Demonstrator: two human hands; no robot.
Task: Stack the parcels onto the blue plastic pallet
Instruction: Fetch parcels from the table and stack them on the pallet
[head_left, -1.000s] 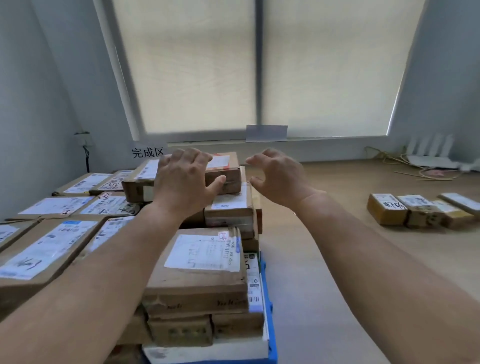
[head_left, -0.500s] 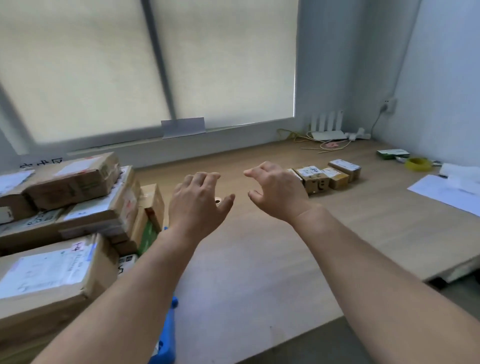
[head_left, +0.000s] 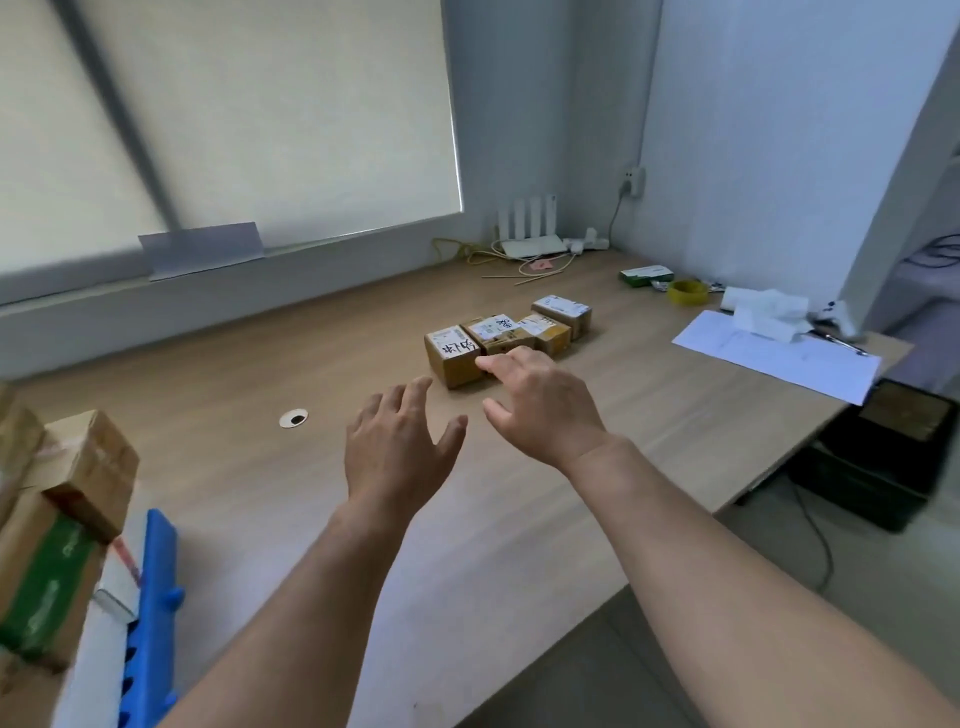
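Much of the stacking is judged to be done. At the lower left edge of the frame, stacked parcels (head_left: 88, 467) are piled several layers high on the blue plastic pallet (head_left: 156, 597), of which only the right-hand rim is shown. How full the pallet is cannot be told, since most of it is cut off by the frame edge. What is left, as far as can be seen, is a row of 4 small parcels (head_left: 545, 332) set side by side on the tabletop (head_left: 249, 493), just right of the frame's centre and well apart from the pallet. None of the 4 has been lifted yet.

Both forearms are stretched forward from the bottom of the frame toward that row. The left hand (head_left: 400, 447) is held palm down above bare tabletop near the centre of the frame, with fingers straight and thumb spread. Its grip is wide and nothing is held. The right hand (head_left: 545, 405) is placed a little higher in the frame, palm down, with fingers loosely spread and the index finger pointed at the nearest parcel (head_left: 449, 358), the leftmost of the row. Whether that parcel is touched cannot be told. This grip is also wide and empty. The step in hand is judged to be the reach for the next parcel.
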